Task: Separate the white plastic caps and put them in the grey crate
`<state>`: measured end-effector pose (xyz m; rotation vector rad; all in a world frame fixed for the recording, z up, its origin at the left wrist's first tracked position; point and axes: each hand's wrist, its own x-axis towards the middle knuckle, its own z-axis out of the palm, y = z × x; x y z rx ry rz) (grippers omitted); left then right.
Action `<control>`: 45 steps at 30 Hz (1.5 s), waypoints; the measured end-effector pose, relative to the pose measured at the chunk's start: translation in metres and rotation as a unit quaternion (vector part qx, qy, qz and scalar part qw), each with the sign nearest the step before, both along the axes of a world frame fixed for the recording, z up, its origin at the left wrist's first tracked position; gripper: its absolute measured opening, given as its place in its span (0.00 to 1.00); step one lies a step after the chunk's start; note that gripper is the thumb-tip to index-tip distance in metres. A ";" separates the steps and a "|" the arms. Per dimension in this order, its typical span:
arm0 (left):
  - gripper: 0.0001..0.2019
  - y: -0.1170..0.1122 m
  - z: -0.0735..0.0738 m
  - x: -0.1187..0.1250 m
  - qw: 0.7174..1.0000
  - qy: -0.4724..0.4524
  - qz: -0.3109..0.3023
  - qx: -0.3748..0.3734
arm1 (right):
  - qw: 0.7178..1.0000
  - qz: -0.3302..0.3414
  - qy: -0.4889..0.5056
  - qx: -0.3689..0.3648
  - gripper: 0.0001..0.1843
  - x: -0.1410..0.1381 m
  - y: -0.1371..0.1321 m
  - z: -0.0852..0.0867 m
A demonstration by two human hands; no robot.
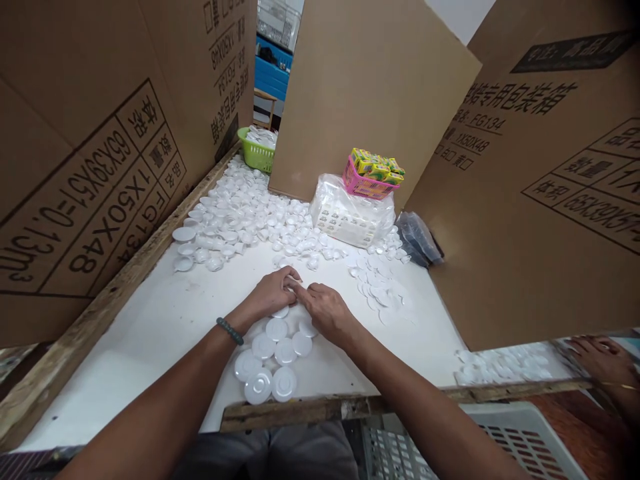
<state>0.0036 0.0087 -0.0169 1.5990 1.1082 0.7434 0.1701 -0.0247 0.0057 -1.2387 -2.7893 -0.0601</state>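
Note:
My left hand (273, 291), with a beaded bracelet at its wrist, and my right hand (327, 313) meet above the white tabletop. Their fingers are bent and pressed together at the tips; what they hold, if anything, is hidden. Just below them lies a group of round white plastic discs (263, 346) with raised rings, some touching or overlapping. One disc shows partly under my left hand, another beside my right wrist. Flat thin white round pieces (379, 293) lie scattered to the right of my hands.
A large pile of white plastic pieces (240, 213) covers the back left. Behind stand a wrapped plastic bag (345, 223), a pink basket (367, 183) of yellow boxes and a green basket (257, 155). Cardboard panels (370, 87) wall the table. Another person's hand (605, 357) is at far right.

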 end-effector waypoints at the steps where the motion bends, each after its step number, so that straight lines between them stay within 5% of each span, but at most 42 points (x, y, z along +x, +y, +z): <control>1: 0.14 0.001 0.000 -0.001 1.000 -0.007 -0.005 0.000 | 0.999 -0.027 0.038 -0.012 0.23 0.002 0.001 -0.002; 4: 0.14 0.003 -0.002 -0.001 0.997 -0.068 -0.031 -0.002 | 0.953 -0.154 0.243 -0.090 0.16 0.008 0.005 -0.010; 7: 0.14 0.005 -0.005 0.000 0.992 -0.116 -0.048 -0.015 | 0.819 -0.250 0.460 -0.234 0.10 0.011 0.009 -0.019; 9: 0.14 0.006 -0.008 0.001 0.992 -0.111 -0.034 -0.043 | 0.763 -0.260 0.518 -0.284 0.12 0.011 0.011 -0.022; 11: 0.15 0.006 -0.010 0.001 0.992 -0.096 -0.002 -0.078 | 0.785 -0.239 0.509 -0.260 0.13 0.011 0.010 -0.023; 16: 0.16 0.006 -0.010 0.002 0.988 -0.083 0.057 -0.115 | 0.923 -0.129 0.337 -0.133 0.16 0.013 0.005 -0.024; 20: 0.15 0.008 -0.010 0.004 0.983 -0.075 0.092 -0.143 | 0.954 -0.121 0.259 -0.094 0.15 0.013 0.010 -0.025; 26: 0.17 0.013 -0.011 0.007 0.972 -0.082 0.105 -0.191 | 0.932 -0.162 0.283 -0.159 0.11 0.015 0.018 -0.023; 31: 0.15 0.012 -0.008 0.004 0.977 -0.086 0.085 -0.175 | 0.906 -0.143 0.363 -0.165 0.18 0.010 0.011 -0.026; 37: 0.17 0.009 -0.006 0.001 0.973 -0.109 0.098 -0.177 | 0.871 -0.249 0.383 -0.179 0.18 0.000 0.008 -0.025; 45: 0.17 0.009 -0.002 -0.001 0.970 -0.147 0.046 -0.189 | 0.870 -0.149 0.400 -0.245 0.17 0.010 0.012 -0.028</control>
